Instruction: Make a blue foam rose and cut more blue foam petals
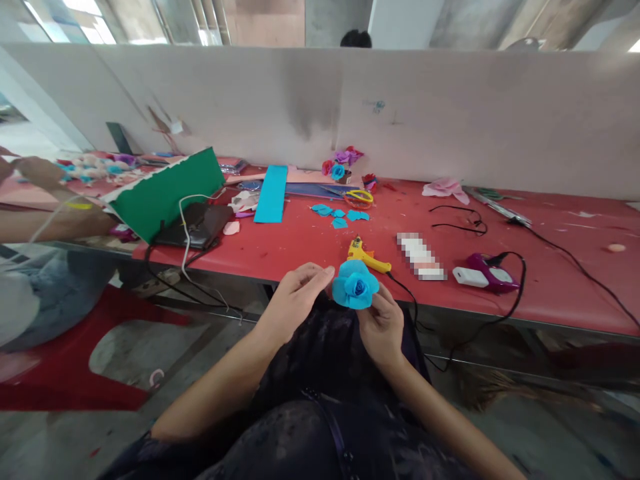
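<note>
A blue paper flower point(355, 285) with a darker rolled centre faces up over the table's front edge. My right hand point(384, 323) is closed on it from below and the right. My left hand point(300, 297) has its fingers pressed together at the flower's left petal; the fingertips seem to touch the petal's edge. Just behind the flower lies a yellow glue gun point(367, 256) on the red table point(300, 247). Farther back are loose blue petals point(340, 223), a blue paper strip point(271, 193) and scissors with yellow handles point(359, 197).
Left stands a green board point(170, 190) by a dark case point(200, 225) and cables. A person's arm point(55, 223) reaches in at far left. Right are a purple device point(493, 275), a pixelated item point(421, 256), glasses point(460, 220) and a black cord. A wall closes the back.
</note>
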The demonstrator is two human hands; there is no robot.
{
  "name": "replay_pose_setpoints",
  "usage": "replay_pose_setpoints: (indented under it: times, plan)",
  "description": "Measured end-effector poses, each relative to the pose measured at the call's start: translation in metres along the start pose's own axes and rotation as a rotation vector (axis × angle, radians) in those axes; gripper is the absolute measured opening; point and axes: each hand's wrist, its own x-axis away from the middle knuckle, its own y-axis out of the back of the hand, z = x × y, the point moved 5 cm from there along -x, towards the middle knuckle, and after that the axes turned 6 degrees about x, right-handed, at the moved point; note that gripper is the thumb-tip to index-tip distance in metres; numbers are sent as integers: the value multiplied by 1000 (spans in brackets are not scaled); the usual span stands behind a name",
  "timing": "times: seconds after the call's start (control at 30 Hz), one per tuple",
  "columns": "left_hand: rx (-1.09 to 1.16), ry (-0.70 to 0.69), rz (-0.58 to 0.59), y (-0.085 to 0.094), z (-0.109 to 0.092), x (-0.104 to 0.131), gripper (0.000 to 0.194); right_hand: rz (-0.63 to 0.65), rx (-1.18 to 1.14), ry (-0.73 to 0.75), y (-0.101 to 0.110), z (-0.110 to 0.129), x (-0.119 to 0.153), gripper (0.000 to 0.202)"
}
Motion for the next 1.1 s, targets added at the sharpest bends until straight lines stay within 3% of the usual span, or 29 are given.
replay_pose_setpoints:
  times: [0.17,0.33,0.53,0.87,1.1]
  plan:
    - [-52,78,87,-6,4,9,26,-19,35,59,3,6,-1,24]
    - [-125,45,23,-2,2,12,27,-28,73,56,3,8,-3,25]
    - [-293,31,56,-11,1,11,10,-44,82,93,3,11,-3,20]
    - [-297,-8,-10,-13,-6,9,22,-41,89,109,3,11,1,21]
    - [-56,44,-40,-2,1,3,31,-74,100,101,6,14,0,18]
